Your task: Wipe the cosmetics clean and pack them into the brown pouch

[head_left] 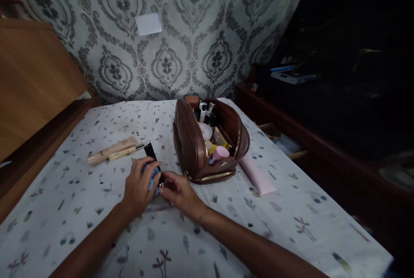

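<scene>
Black oblong object [150,151] in my gripping left hand [138,183] and pinching right hand [181,194], left of brown leather bag [191,142].

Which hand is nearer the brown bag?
Right. The right hand is just off the brown bag's near-left corner; the left hand is farther out to the left.

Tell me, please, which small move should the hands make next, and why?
Perhaps steady the black item with the left hand first: this hand's fingers lie across the item, while the right hand has its fingertips close to the near end, so a loose hold might let it turn.
</scene>
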Available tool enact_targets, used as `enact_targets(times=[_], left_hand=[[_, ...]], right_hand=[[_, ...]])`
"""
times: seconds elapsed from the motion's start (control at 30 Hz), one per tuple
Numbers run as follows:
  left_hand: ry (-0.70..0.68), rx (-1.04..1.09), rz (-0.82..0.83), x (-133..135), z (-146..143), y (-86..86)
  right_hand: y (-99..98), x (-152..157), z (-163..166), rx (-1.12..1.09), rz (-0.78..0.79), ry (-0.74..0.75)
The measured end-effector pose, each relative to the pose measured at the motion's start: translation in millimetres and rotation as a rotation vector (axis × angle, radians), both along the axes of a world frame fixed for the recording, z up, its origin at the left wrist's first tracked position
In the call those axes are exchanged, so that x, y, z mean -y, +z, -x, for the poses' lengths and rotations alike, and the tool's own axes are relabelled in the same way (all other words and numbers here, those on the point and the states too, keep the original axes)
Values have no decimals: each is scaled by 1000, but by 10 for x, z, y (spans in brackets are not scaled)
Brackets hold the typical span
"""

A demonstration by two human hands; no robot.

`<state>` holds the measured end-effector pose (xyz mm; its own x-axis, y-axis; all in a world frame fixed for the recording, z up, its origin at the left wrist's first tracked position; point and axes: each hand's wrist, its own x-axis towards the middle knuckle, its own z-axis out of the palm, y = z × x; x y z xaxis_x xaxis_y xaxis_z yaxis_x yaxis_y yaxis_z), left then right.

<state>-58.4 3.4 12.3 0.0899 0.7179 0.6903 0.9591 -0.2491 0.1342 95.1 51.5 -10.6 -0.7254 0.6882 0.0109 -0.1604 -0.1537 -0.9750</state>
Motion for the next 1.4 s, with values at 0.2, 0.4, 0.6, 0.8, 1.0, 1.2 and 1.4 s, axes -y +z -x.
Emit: enact_targets(times=[0.2, 0.4, 0.6, 0.8, 1.0, 1.2, 1.4], left_hand=[[102, 139, 25, -61, 255, 76], [194, 370, 25, -96, 479, 152], [148, 259, -101, 9, 369, 229], [-309, -163, -3, 71, 49, 85], [-169, -165, 9, -89, 413, 61], [89, 163, 118, -97, 702, 48], [180, 519, 281, -107, 571, 112]], right_hand=[[41, 42, -27, 72, -69, 98], [-1, 72, -3, 121, -71, 48], [-22, 79, 8, 147, -16, -74], [0, 79, 23, 30, 0, -80], [-14, 96, 27, 86, 242, -28], [-8, 91, 9, 41, 304, -27], [-10, 111, 5, 23, 313, 54]])
